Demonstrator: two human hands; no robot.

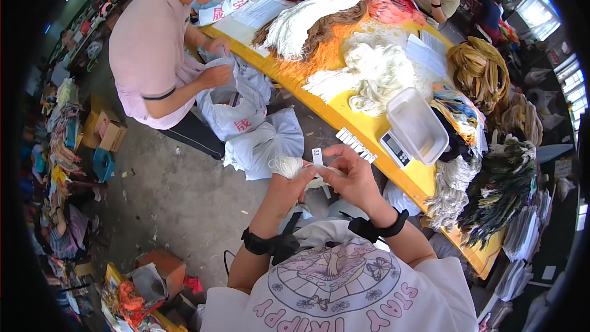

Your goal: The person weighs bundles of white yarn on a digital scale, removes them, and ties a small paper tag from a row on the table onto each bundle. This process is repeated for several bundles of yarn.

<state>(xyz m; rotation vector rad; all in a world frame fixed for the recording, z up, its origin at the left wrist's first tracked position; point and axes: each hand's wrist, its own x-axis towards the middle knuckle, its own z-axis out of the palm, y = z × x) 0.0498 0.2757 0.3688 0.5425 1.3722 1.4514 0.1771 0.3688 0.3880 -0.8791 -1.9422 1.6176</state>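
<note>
Both my hands are together over my lap, close to the table's near edge. My left hand [293,185] is closed round a small cream-white yarn skein [286,166], whose looped end sticks out on the left. With thumb and fingers, my right hand [355,178] pinches the skein's other end. A small white label tag [317,155] stands up between the hands, against the yarn. Whether it is fastened there I cannot tell. On the table edge just beyond my right hand lies a row of similar white tags [356,144].
A digital scale [395,149] and a clear plastic tub [424,128] are on the yellow table [326,103]. White yarn [375,74] and several coloured hanks lie around them. At left a co-worker [150,49] handles a white plastic bag [236,110]. A tied bag [270,144] sits on the floor.
</note>
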